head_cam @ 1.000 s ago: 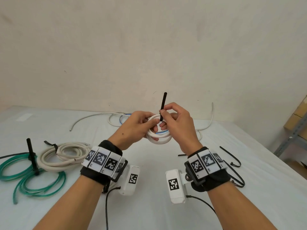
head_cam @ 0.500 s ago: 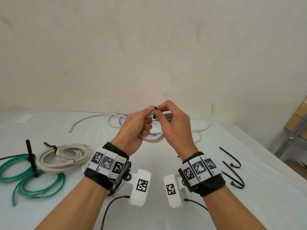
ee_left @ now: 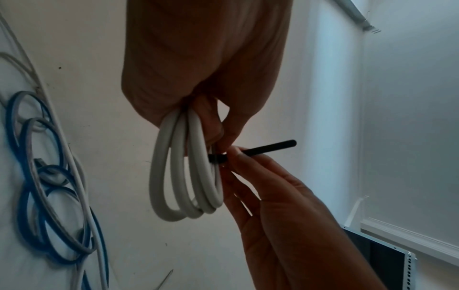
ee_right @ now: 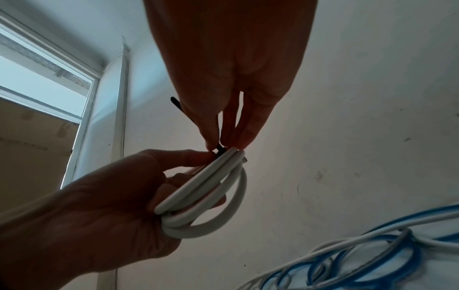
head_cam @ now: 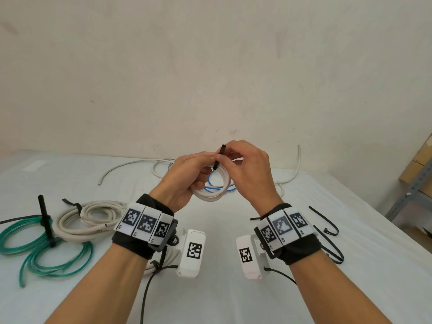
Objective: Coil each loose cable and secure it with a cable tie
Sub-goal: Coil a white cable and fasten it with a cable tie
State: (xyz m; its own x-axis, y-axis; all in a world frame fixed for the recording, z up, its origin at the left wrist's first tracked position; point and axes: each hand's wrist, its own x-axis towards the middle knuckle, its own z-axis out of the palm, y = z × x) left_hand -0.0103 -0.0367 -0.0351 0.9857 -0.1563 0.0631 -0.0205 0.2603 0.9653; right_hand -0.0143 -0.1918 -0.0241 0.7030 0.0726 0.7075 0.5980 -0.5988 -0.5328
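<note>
Head view: both hands' fingers pinch white coil (head_cam: pixel 214 190) above white table (head_cam: pixel 222 300).

Both forearms are bare from the near edge of the head view up to the wrists. Each wrist wears a black fabric band (head_cam: pixel 131 242) topped by a white strip carrying three black-and-white square code markers (head_cam: pixel 146 224); the right wrist's strip (head_cam: pixel 284 225) matches it. A black bracket under each band holds a white, rounded box camera: the left one (head_cam: pixel 191 253) and the right one (head_cam: pixel 247 256) each bear one square code marker. A thin black cable (head_cam: pixel 145 298) trails from each box.
</note>
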